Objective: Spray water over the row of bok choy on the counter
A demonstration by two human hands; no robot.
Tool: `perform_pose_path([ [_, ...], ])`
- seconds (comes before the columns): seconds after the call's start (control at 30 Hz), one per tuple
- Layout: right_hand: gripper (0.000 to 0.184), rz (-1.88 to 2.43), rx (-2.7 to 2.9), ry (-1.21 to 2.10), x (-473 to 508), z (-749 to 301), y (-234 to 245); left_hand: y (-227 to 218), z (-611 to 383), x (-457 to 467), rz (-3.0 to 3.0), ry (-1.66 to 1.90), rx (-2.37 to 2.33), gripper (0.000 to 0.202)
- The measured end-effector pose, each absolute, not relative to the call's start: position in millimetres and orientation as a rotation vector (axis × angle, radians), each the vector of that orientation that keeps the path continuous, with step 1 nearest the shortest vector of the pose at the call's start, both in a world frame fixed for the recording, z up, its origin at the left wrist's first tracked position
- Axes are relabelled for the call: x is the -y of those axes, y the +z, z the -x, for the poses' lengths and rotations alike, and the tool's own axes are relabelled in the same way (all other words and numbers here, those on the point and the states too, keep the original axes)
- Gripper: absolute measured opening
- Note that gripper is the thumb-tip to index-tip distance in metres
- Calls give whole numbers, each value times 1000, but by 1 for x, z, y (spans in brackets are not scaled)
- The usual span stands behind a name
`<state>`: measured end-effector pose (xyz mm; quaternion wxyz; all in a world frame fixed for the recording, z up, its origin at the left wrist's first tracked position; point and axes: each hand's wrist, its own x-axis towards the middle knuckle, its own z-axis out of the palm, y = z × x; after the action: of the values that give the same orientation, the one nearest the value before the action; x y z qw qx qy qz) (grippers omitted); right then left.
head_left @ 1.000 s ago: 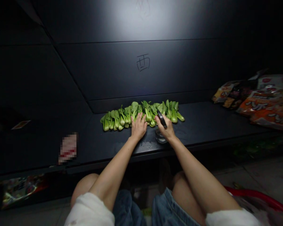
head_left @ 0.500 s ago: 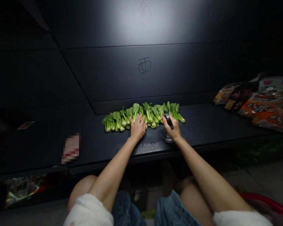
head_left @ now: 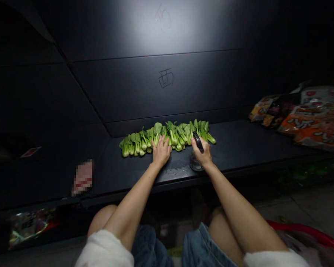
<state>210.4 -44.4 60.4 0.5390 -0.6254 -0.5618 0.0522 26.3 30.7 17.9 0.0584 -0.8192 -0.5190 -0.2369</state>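
Green baby bok choy (head_left: 167, 135) lie in one aligned row on the black shelf (head_left: 239, 148), apparently fully laid out. The left hand (head_left: 160, 152), open and flat, rests on the row's middle. At its 3 o'clock the right hand (head_left: 203, 155) grips a clear spray bottle (head_left: 196, 162) just short of the row. A wet patch (head_left: 176, 171) at the row's 6 o'clock suggests misting is partly done.

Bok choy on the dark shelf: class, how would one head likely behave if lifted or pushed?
A bok choy head probably lifts light, its pale stems firm, its thin leaves floppy. Pushed, it would likely slide, not roll: the heads lie flat, packed side by side on the shelf. The wet patch by the left hand hints at slippery stems.
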Motion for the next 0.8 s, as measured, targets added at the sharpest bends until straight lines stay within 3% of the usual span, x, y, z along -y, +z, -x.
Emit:
perform_pose_path([
  [0.8, 35, 1491, 1373, 68, 53, -200, 63, 20, -18, -30, 2439, -692, 1617, 48],
])
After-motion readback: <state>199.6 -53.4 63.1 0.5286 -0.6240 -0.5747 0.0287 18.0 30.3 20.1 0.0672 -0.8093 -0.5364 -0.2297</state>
